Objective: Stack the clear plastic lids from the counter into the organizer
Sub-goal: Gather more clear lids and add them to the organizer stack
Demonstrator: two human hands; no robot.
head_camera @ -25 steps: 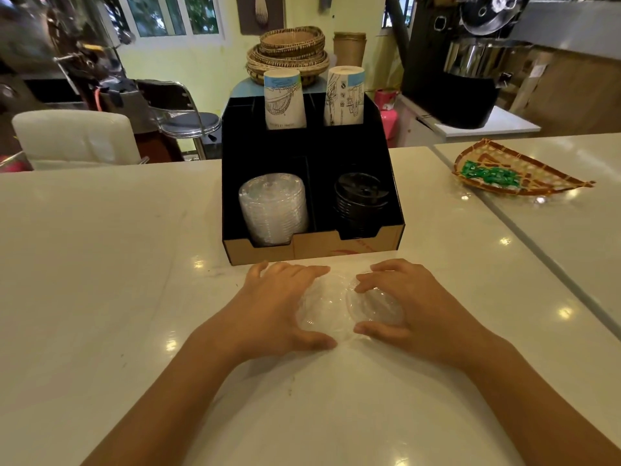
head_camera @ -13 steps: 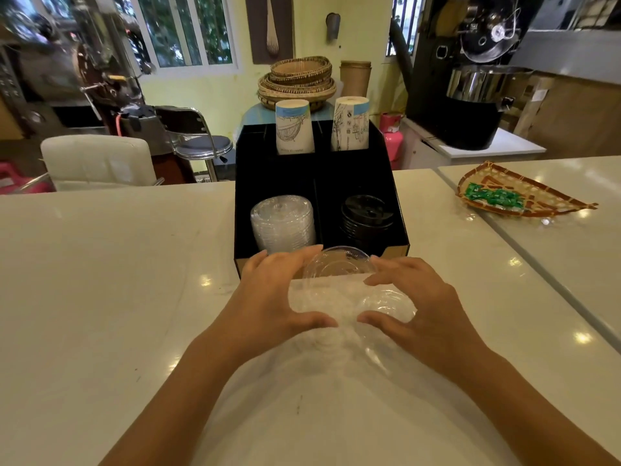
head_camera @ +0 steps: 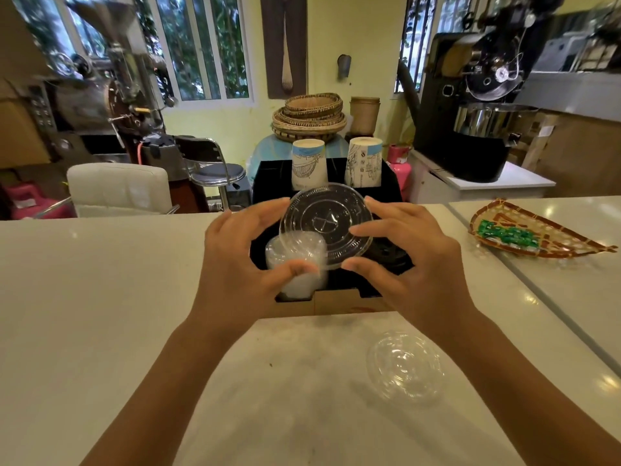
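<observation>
Both hands hold a clear plastic lid [head_camera: 327,222] up in the air, tilted to face me, above the front of the black organizer [head_camera: 336,301]. My left hand [head_camera: 242,264] grips its left side and my right hand [head_camera: 413,264] its right side. A second clear lid edge [head_camera: 299,242] shows just under it by my left thumb; whether it is held I cannot tell. A stack of clear lids [head_camera: 300,285] stands in the organizer's front left compartment, partly hidden by my left hand. One more clear lid [head_camera: 405,366] lies on the white counter [head_camera: 100,297], below my right wrist.
Black lids [head_camera: 386,253] fill the organizer's front right compartment. Two paper cup stacks [head_camera: 309,163] [head_camera: 364,163] stand upside down at its back. A woven tray with green packets [head_camera: 524,235] lies on the counter at the right. A seam runs diagonally along the counter's right side.
Both hands rose from the counter with a clear lid and carried it up over the organizer. One lid stayed on the counter. The view tilted upward.
</observation>
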